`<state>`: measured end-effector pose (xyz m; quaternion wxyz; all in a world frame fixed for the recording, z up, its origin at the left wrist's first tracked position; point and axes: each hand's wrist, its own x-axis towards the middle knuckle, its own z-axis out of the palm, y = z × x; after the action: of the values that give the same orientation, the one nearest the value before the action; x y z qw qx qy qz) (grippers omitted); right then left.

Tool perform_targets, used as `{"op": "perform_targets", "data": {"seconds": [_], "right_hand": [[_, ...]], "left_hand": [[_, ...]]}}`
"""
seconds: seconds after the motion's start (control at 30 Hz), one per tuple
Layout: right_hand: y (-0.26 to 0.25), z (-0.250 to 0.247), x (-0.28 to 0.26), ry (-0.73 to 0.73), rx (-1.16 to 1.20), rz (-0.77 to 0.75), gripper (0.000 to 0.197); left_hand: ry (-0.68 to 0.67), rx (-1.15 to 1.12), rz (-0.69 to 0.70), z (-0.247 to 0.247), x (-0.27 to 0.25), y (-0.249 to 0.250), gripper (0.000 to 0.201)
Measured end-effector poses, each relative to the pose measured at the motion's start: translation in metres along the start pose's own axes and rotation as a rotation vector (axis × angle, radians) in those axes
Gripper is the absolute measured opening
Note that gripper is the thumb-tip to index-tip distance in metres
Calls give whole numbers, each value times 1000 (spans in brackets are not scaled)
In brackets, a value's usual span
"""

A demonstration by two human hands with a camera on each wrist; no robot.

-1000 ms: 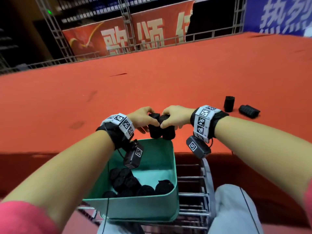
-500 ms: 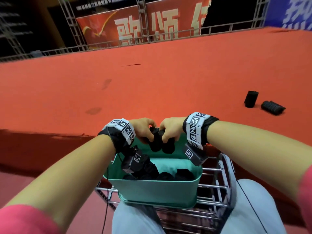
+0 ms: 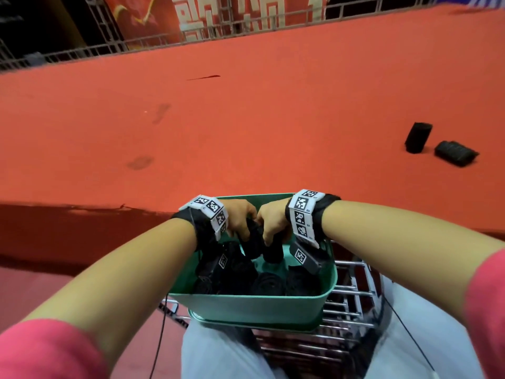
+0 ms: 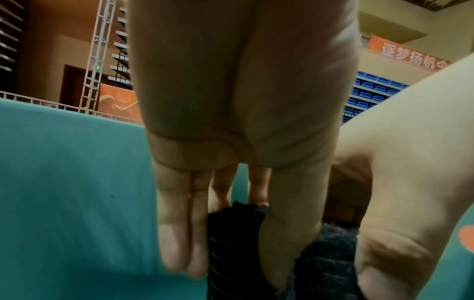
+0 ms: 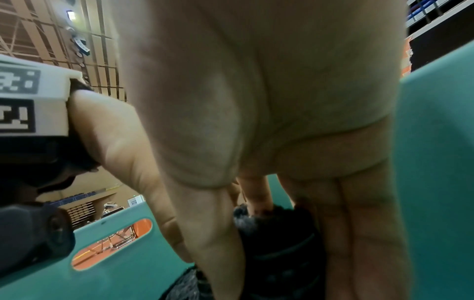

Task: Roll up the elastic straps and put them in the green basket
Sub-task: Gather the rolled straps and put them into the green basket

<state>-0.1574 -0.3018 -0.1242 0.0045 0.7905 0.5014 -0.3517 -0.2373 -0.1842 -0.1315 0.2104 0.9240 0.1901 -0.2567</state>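
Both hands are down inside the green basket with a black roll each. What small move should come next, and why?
Probably let go: the left hand and right hand each hold an upright rolled strap below the green basket rim, beside rolls already lying there. Two more rolls wait on the red carpet.

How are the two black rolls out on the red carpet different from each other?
The left roll stands upright on its end; the right roll lies on its side. The left roll looks smooth and plain black; the right roll shows ribbed ridges. Both are black, rolled up and sitting close together on the carpet, outside the basket.
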Motion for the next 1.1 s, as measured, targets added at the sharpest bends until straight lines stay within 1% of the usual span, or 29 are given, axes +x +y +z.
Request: {"op": "perform_targets", "data": {"seconds": [0.13, 0.3, 0.47, 0.8, 0.93, 1.1], "right_hand": [[1, 5, 9, -48, -7, 28, 34], [6, 5, 15, -90, 21, 52, 33], [10, 8, 21, -116, 54, 56, 29], [13, 23, 31, -161, 15, 44, 37], [15, 27, 36, -167, -53, 24, 44], [16, 32, 44, -161, -75, 30, 47]], "left_hand": [[-20, -12, -9, 3, 14, -4, 27], [-27, 4, -9, 1, 23, -5, 28], [-62, 80, 10, 6, 29, -4, 31], [-174, 134, 45, 20, 40, -6, 34], [-173, 158, 72, 23, 44, -6, 39], [-169, 155, 74, 29, 47, -8, 42]]}}
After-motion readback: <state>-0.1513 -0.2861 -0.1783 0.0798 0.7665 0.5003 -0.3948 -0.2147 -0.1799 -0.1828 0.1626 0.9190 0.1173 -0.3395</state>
